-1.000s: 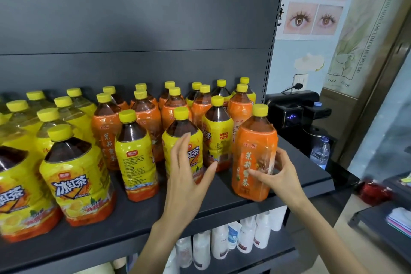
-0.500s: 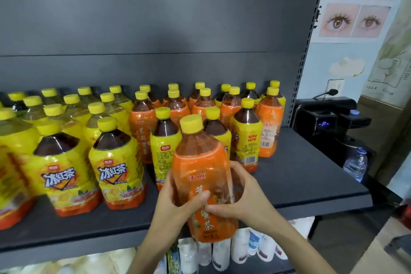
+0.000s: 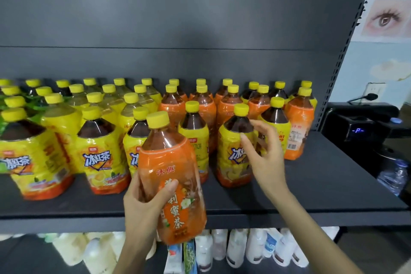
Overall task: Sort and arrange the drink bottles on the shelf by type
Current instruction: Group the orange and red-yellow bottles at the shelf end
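The bottles in the back rows show mostly as yellow caps, their labels hidden by those in front, and the leftmost yellow-labelled bottles are cut off by the frame edge. On the lower shelf, white bottles (image 3: 235, 249) show only in part below the dark shelf board (image 3: 311, 211).

The left hand (image 3: 144, 209) grips an orange-labelled tea bottle (image 3: 171, 176) around its lower body, thumb across the front of the label. The bottle stands nearly upright, off the board and in front of its edge, its yellow cap well above the hand.

The right hand (image 3: 264, 160) is open, fingers spread, holding nothing. It reaches toward a yellow-labelled iced tea bottle (image 3: 233, 153) just left of it; the fingertips lie near the bottle's shoulder, but whether they touch is unclear. Behind this hand stand more orange-labelled bottles (image 3: 298, 129). Left of the held bottle stand yellow-labelled bottles (image 3: 100, 155).
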### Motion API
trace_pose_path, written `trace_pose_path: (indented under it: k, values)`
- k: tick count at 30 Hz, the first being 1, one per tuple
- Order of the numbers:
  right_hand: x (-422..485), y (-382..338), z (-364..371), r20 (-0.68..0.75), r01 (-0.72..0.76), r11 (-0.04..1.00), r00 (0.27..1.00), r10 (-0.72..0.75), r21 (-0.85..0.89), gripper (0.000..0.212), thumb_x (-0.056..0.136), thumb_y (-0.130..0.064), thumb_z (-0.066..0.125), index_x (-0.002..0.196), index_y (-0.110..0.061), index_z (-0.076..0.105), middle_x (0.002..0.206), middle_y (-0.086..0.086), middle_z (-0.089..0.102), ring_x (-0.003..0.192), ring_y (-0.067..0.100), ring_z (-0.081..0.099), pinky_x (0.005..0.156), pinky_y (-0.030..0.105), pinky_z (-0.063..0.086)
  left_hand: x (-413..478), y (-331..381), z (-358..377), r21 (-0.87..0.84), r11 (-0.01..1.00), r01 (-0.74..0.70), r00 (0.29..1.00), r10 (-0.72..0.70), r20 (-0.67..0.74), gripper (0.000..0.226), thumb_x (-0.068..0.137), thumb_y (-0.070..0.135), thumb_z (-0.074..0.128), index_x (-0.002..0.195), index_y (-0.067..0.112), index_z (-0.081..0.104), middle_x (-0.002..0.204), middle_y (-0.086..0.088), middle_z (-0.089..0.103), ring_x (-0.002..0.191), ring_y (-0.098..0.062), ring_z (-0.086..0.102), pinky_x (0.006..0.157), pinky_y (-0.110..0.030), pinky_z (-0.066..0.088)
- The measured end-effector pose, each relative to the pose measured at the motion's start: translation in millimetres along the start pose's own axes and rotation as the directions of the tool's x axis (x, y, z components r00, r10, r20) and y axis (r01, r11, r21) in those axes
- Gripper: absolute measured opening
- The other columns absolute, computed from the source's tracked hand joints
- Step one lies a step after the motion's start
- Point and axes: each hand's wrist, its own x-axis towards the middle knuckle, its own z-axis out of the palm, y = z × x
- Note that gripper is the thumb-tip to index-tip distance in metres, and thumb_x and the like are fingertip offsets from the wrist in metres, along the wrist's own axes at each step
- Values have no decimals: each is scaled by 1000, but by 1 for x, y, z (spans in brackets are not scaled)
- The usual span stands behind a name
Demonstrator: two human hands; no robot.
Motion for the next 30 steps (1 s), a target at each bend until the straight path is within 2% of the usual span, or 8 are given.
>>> trace_pose_path:
  k: [2, 5, 9, 12, 15, 18, 21, 30]
  values:
    - [4, 14, 8, -15, -59, 988, 998, 57, -142, 64, 81, -39, 70, 135, -25, 38, 135, -4, 41, 128, 9, 39, 105, 29, 36, 1, 0, -5, 8, 1000, -4, 999, 4, -36, 65, 41, 31, 88, 99, 30, 58, 80, 16, 72, 77, -11, 70, 49, -16, 51]
    - [2, 29, 25, 26, -160, 950, 985, 173, -267, 99, 71, -52, 74, 147, -22, 17, 143, 4, 26, 131, 15, 31, 101, 28, 35, 1, 2, -9, 35, 999, -41, 997, 43, -61, 73, 34, 50, 82, 100, 31, 59, 87, 14, 72, 80, -8, 70, 53, -17, 53]
    - [-1, 35, 31, -39, -115, 918, 993, 109, -379, 95, 73, -41, 78, 145, -21, 19, 140, 6, 31, 128, 22, 39, 88, 32, 46, 0, 3, -11, 71, 996, -46, 996, 52, -73, 74, 43, 42, 90, 108, 27, 59, 92, 13, 71, 85, -8, 69, 59, -21, 56]
    - [-6, 33, 23, -40, -124, 910, 992, 118, -395, 95, 73, -43, 77, 146, -24, 19, 142, 3, 30, 128, 21, 39, 85, 40, 50, 0, -1, -11, 95, 994, -46, 994, 54, -92, 115, 21, 70, 82, 123, 23, 55, 103, 8, 69, 90, -12, 68, 64, -23, 54]
    - [-14, 28, 7, -53, -137, 898, 991, 126, -419, 94, 73, -43, 76, 146, -27, 18, 144, 0, 30, 128, 19, 39, 79, 37, 43, 1, -2, -10, 91, 994, -53, 994, 62, -90, 125, 18, 76, 78, 128, 23, 51, 109, 6, 66, 94, -13, 66, 69, -28, 52]
    - [-21, 28, -18, -75, -149, 877, 989, 129, -457, 93, 73, -42, 75, 145, -32, 16, 144, -3, 30, 127, 20, 40, 80, 41, 42, 1, -3, -6, 86, 995, -55, 997, 60, -47, 100, 39, 53, 89, 126, 22, 52, 108, 5, 66, 92, -13, 66, 71, -31, 53]
    - [-23, 30, -44, -127, -199, 836, 980, 156, -511, 93, 74, -41, 75, 145, -32, 15, 144, -1, 30, 125, 24, 44, 84, 50, 44, 2, -3, -2, 77, 996, -51, 998, 55, -44, 73, 56, 26, 78, 124, 21, 53, 106, 4, 66, 87, -10, 67, 68, -27, 52]
    - [-7, 43, -101, -267, -291, 795, 949, 168, -532, 98, 70, -52, 72, 147, -29, 15, 147, 4, 29, 125, 29, 45, 91, 53, 42, 6, -4, -1, 68, 996, -61, 997, 63, -38, 83, 48, 37, 91, 121, 24, 53, 102, 11, 66, 85, -7, 67, 64, -20, 50]
